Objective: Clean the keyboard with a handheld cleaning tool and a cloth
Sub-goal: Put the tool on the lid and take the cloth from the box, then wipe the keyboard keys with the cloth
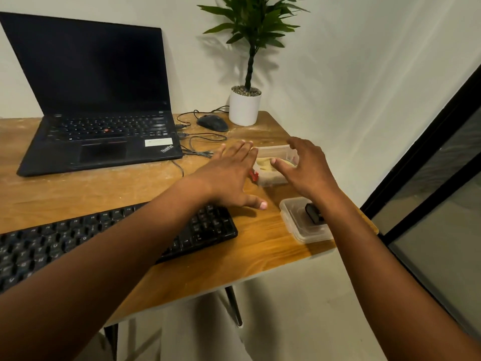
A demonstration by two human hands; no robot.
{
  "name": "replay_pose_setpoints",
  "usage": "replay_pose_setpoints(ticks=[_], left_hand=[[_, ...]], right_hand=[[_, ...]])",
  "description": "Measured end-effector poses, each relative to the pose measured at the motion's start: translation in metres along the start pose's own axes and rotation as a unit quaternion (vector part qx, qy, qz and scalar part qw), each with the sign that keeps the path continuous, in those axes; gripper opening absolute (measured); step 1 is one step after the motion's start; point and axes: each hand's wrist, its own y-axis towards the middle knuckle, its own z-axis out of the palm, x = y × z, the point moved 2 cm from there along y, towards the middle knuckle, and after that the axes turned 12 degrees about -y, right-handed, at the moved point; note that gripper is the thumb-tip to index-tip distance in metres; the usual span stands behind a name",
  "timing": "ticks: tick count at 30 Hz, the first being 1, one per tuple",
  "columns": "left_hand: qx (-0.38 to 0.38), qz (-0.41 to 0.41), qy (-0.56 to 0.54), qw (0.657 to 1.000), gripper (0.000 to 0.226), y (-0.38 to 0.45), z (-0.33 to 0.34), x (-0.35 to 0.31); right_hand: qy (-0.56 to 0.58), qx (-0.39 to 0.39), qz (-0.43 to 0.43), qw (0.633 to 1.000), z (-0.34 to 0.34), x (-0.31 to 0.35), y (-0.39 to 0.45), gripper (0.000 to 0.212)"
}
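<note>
both forearms reach over the keyboard (117, 235); left hand (229, 173) and right hand (307, 168) spread, empty, flanking a clear container (276, 152).

Desk (260, 243): wood, smooth, semi-gloss, dusty at 12 o'clock. Keyboard (208, 227): black plastic, slightly glossy keys. Tub (276, 155): clear plastic. Laptop (99, 155): matt black. Pot (244, 108): smooth white.

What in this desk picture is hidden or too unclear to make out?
Head view only:
- Far container: contents mostly hidden by both hands; only something yellowish shows.
- Near container: the dark item inside is partly covered by the right forearm.
- Keyboard: left end cut off by the frame; middle hidden by the left arm.
</note>
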Motion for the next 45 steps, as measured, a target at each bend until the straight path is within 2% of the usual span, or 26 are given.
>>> replay_pose_setpoints(ticks=[3,6,9,14,22,32,37,41,45], left_hand=[[0.006,0.01,0.007,1.0,0.131,0.024,0.0,-0.001],[0.007,0.012,0.009,1.0,0.13,0.042,0.004,0.002],[0.012,0.009,0.009,1.0,0.129,0.051,0.008,0.006],[0.017,0.009,0.006,1.0,0.128,0.059,0.011,0.013],[0.015,0.009,-0.005,1.0,0.128,0.059,0.012,0.016],[-0.026,-0.03,-0.085,0.996,0.123,0.028,-0.011,0.027],[-0.104,-0.034,-0.183,0.977,0.105,-0.008,-0.041,0.031],[-0.175,-0.037,-0.254,0.95,0.08,-0.05,-0.066,0.042],[-0.245,-0.077,-0.284,0.924,0.075,-0.105,-0.08,0.059]], right_hand=[[-0.001,0.051,-0.01,0.999,0.006,-0.009,0.027,0.057],[-0.049,0.119,-0.022,0.991,0.016,-0.017,0.05,0.048],[-0.106,0.153,-0.019,0.982,0.026,-0.021,0.067,0.044],[-0.185,0.182,-0.03,0.965,0.039,-0.018,0.08,0.03],[-0.212,0.174,-0.021,0.961,0.043,-0.012,0.089,0.031],[-0.095,0.14,-0.066,0.983,0.008,-0.002,0.08,0.022],[0.021,0.132,-0.091,0.987,-0.035,0.036,0.063,0.012],[0.168,0.157,-0.099,0.968,-0.056,0.078,0.043,0.011],[0.268,0.199,-0.094,0.938,-0.057,0.12,0.021,0.014]])
